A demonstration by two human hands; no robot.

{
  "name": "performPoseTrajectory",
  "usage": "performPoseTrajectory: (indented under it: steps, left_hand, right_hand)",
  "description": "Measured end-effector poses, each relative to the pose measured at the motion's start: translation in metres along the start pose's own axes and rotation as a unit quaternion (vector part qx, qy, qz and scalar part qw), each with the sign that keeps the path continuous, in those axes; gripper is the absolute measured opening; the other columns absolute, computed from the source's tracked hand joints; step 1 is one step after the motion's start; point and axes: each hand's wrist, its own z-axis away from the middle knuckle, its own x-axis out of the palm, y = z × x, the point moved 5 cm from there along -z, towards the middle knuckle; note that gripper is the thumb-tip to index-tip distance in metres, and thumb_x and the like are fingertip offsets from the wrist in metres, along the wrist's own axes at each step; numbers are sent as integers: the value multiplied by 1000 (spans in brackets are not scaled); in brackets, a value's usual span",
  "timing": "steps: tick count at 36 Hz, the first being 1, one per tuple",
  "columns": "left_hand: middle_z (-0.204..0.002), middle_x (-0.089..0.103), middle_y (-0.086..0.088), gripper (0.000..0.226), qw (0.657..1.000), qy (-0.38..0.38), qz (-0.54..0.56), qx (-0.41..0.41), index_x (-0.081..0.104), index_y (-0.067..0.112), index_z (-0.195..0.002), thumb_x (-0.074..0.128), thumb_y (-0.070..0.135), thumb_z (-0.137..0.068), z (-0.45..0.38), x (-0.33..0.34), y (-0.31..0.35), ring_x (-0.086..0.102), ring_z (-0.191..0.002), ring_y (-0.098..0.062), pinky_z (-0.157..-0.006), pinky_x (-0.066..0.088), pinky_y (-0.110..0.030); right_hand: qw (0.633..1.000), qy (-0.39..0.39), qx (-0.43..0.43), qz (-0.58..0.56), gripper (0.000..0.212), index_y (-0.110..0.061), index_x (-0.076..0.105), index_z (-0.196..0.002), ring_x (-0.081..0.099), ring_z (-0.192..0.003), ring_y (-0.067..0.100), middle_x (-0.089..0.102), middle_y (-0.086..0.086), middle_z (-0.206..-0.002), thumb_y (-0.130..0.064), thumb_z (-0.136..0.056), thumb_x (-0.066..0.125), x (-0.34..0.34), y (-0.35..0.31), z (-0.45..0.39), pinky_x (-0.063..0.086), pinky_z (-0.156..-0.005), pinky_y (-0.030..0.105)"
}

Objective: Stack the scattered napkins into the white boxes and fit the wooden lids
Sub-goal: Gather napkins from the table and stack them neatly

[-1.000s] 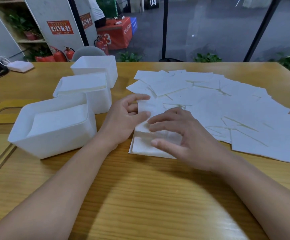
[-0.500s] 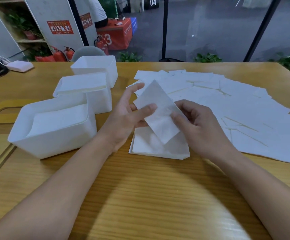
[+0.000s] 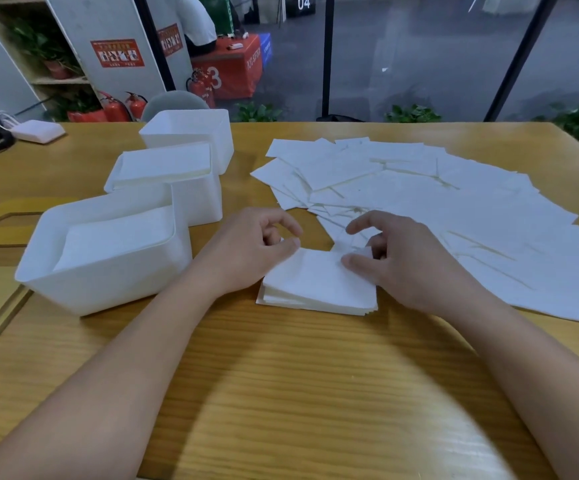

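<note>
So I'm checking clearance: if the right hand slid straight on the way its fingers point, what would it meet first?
Probably the left hand, across the napkin stack from the right hand; depth is unclear.

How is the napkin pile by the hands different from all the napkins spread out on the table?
The napkin pile is stacked, edges roughly lined up; the spread napkins lie loose, overlapping at many angles. The pile covers a small patch in front of the person; the spread napkins cover much of the table's right side. Both hands touch the pile, not the spread ones. Both are white squares.
</note>
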Motion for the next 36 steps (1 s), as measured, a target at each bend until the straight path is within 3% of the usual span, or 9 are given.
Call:
performPoseTrajectory:
  steps: [4, 7, 11, 14, 16, 19, 28, 32, 36]
  left_hand:
    - [-66, 65, 5, 3, 999, -8, -52, 2, 77, 37, -99, 77, 34, -98, 0, 2, -5, 56, -60, -3, -72, 52, -29]
    - [-68, 60, 8, 5, 998, 1, -58, 4, 78, 37, -91, 78, 35, -96, -1, 0, -5, 53, -63, -3, -72, 52, -30]
    - [-96, 65, 14, 9, 997, 9, -67, 20, 78, 41, -88, 77, 40, -97, -2, 2, -3, 62, -85, -7, -77, 49, -25]
    - [-101, 68, 15, 7, 998, -6, -61, 29, 77, 40, -91, 76, 40, -98, -2, 10, -2, 63, -89, -10, -80, 55, -34]
    - [-100, 69, 14, 7, 998, -8, -57, 29, 77, 39, -92, 76, 40, -98, -2, 11, -3, 64, -88, -12, -82, 57, -39]
    - [-98, 70, 14, 7, 998, -13, -58, 30, 77, 40, -91, 76, 42, -98, -3, 10, -4, 65, -89, -12, -82, 57, -41]
    - [-96, 70, 17, 8, 997, -19, -65, 33, 78, 40, -92, 75, 38, -100, -2, 11, -2, 65, -92, -7, -77, 53, -25]
    - [-97, 69, 17, 3, 997, 6, -75, 35, 78, 41, -99, 78, 38, -98, -3, 11, -2, 64, -92, -5, -74, 48, -20]
    - [-113, 62, 18, 38, 994, 81, -56, 49, 70, 43, -128, 82, 32, -94, -5, 5, -4, 59, -104, -7, -84, 44, -18]
  right_hand:
    - [996, 23, -23, 86, 26, -37, 70, -114, 60, -76, 3, 64, -13, -87, -45, -91, 80, 2, -3, 2, 52, -72, 28]
    - [989, 46, -64, 127, 29, -33, 73, -115, 56, -93, 0, 60, -17, -103, -53, -94, 74, 2, -3, -1, 41, -76, 18]
    - [978, 41, -101, 180, 52, -29, 72, -134, 47, -129, 16, 58, -13, -142, -65, -99, 57, 12, -5, -7, 34, -108, 34]
    - [967, 6, -93, 235, 66, -32, 70, -135, 37, -142, 23, 48, -10, -161, -78, -100, 37, 26, -8, -16, 24, -115, 42]
    - [960, -7, -88, 267, 76, -33, 69, -133, 35, -143, 23, 46, -8, -163, -82, -96, 24, 33, -10, -20, 23, -114, 44]
    - [949, -8, -86, 304, 83, -28, 66, -137, 35, -143, 24, 45, -7, -163, -82, -96, 19, 37, -11, -23, 25, -114, 44]
    - [943, -3, -88, 321, 89, -21, 66, -134, 37, -138, 23, 49, -5, -158, -84, -96, 16, 38, -8, -23, 28, -112, 43]
    - [948, 0, -104, 299, 87, -23, 63, -142, 37, -138, 21, 49, -6, -156, -83, -97, 20, 35, -10, -22, 25, -116, 42]
    - [953, 1, -164, 256, 73, -31, 64, -142, 39, -131, 15, 54, -14, -149, -79, -101, 28, 32, -22, -15, 25, -117, 39]
